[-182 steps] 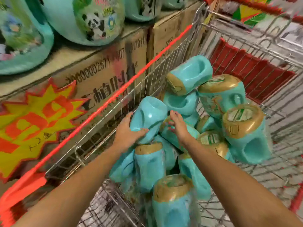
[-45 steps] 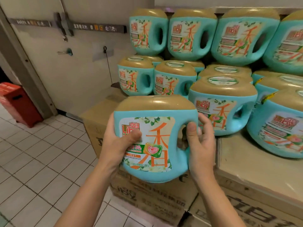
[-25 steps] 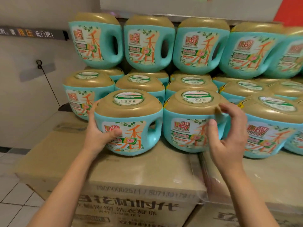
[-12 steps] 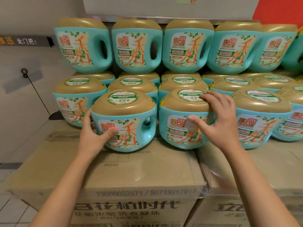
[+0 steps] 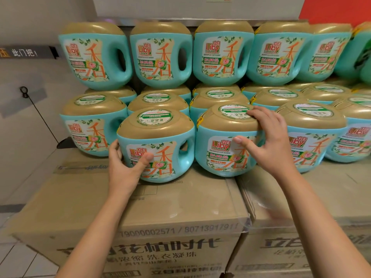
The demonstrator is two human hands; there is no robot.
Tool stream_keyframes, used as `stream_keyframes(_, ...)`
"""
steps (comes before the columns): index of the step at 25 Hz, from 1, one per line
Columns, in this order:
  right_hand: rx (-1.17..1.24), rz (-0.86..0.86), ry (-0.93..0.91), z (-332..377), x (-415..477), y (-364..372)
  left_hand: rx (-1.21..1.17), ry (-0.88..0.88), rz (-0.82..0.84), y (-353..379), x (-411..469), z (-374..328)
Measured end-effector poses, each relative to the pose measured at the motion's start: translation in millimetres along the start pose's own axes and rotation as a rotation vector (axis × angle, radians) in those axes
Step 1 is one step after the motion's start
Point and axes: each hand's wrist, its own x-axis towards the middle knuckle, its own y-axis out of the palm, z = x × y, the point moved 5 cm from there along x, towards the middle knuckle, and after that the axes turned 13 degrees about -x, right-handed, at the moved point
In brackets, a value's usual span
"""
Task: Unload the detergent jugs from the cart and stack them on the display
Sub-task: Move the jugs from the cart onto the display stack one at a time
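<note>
**Hands on two front-row detergent jugs**

The left hand (image 5: 124, 169) grips the front jug (image 5: 158, 137), thumb on its label and fingers round its left side. The right hand (image 5: 271, 145) clasps the neighbouring jug (image 5: 218, 149), fingers over the gold lid. Both jugs stand upright, side by side, on cardboard boxes (image 5: 180, 203), with stacked jugs (image 5: 160, 57) behind.

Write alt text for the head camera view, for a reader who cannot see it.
A person's left hand grips a teal detergent jug standing on a cardboard box, while the right hand holds the neighbouring jug. Other jugs are stacked in rows behind.
</note>
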Motion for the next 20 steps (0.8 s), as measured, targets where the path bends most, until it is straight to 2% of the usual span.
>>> stream_keyframes(3, 0.021, 0.017, 0.004, -2, 1, 0, -0.036, -0.002, -0.027, 2, -4, 4)
stream_keyframes(7, 0.055, 0.049, 0.034, -6, 0, 0, 0.117, 0.017, -0.096, 1, -10, 4)
stream_keyframes(14, 0.092, 0.081, 0.119, -8, -6, 1, 0.04, 0.013, -0.102, -5, -15, 0)
stream_keyframes(20, 0.051, 0.06, 0.182, 1, -10, 0, -0.004, 0.003, -0.032, -7, -20, 0)
